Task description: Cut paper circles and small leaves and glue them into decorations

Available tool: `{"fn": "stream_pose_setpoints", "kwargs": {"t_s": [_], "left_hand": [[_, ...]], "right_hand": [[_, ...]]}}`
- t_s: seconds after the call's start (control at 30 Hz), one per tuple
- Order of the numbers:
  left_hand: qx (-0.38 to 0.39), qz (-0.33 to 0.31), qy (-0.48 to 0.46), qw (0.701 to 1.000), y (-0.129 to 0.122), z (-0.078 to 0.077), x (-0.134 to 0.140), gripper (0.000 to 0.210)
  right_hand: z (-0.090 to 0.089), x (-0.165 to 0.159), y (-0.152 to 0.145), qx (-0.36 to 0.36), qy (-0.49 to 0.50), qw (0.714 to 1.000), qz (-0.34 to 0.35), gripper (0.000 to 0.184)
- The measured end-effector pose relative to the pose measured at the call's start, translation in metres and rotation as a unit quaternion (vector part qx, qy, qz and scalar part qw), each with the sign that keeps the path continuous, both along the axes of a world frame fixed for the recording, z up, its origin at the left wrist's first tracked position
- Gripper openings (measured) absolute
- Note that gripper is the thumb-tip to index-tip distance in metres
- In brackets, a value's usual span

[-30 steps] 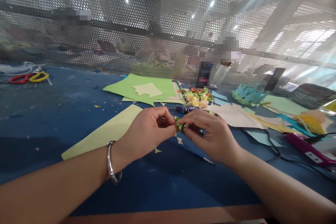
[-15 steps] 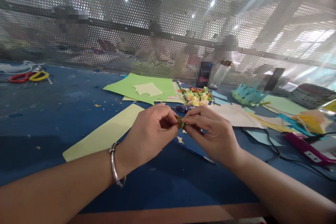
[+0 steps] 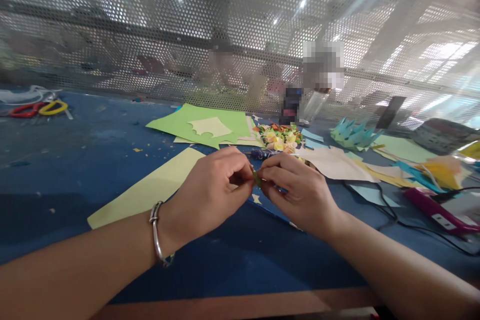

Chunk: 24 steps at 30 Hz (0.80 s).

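Note:
A small green paper piece (image 3: 257,178) is pinched between the fingertips of my left hand (image 3: 215,187) and my right hand (image 3: 300,190), which meet above the blue table. Most of it is hidden by the fingers, so its exact shape does not show. Just beyond my fingers lies a heap of small paper flowers (image 3: 279,137) in cream, yellow, green and orange. A thin blue stick (image 3: 275,213) rests on the table below my hands, with a small pale paper scrap (image 3: 256,199) beside it. My left forearm passes over a pale yellow-green paper strip (image 3: 146,187).
Green paper sheets (image 3: 172,124) lie behind my left hand. Red-handled scissors (image 3: 28,109) and a yellow-handled pair (image 3: 53,108) are far left. To the right stand a spiky blue-green paper piece (image 3: 354,135), a magenta power strip (image 3: 438,212) and cables. A perforated metal screen (image 3: 168,35) closes the back.
The green paper piece has turned slightly between my fingertips, and less of it shows. Both hands have stayed nearly in place, the left wrist shifting a little to the left.

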<state>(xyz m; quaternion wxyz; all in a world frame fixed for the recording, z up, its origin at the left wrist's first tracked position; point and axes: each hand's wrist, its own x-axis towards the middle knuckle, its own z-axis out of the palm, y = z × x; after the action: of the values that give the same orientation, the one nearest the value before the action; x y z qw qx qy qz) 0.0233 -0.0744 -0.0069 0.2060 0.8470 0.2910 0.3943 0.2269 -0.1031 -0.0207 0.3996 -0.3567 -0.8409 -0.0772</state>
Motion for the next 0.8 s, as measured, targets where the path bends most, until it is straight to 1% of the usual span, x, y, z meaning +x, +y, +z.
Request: {"fn": "stream_pose_setpoints", "kwargs": {"t_s": [0.17, 0.33, 0.53, 0.67, 0.8], "left_hand": [[0.010, -0.002, 0.012, 1.000, -0.0003, 0.0010, 0.0001, 0.014], [-0.013, 0.012, 0.020, 1.000, 0.0031, -0.0011, -0.0006, 0.011], [0.012, 0.009, 0.055, 0.998, 0.0028, -0.0014, -0.0004, 0.014], [-0.005, 0.014, 0.053, 0.999, 0.0038, 0.0009, -0.0018, 0.012], [-0.026, 0.031, 0.060, 0.997, 0.0053, 0.0013, -0.0023, 0.009]], "right_hand": [[-0.0014, 0.0014, 0.0011, -0.014, 0.001, 1.000, 0.010, 0.017], [-0.0019, 0.0011, 0.0036, -0.003, 0.007, 1.000, 0.018, 0.017], [-0.0009, 0.0007, 0.0033, -0.040, -0.016, 0.999, 0.030, 0.019], [-0.0028, -0.0007, 0.0035, -0.046, 0.007, 0.998, 0.033, 0.018], [-0.0040, -0.0025, 0.0037, -0.055, 0.001, 0.998, 0.034, 0.018]]}}
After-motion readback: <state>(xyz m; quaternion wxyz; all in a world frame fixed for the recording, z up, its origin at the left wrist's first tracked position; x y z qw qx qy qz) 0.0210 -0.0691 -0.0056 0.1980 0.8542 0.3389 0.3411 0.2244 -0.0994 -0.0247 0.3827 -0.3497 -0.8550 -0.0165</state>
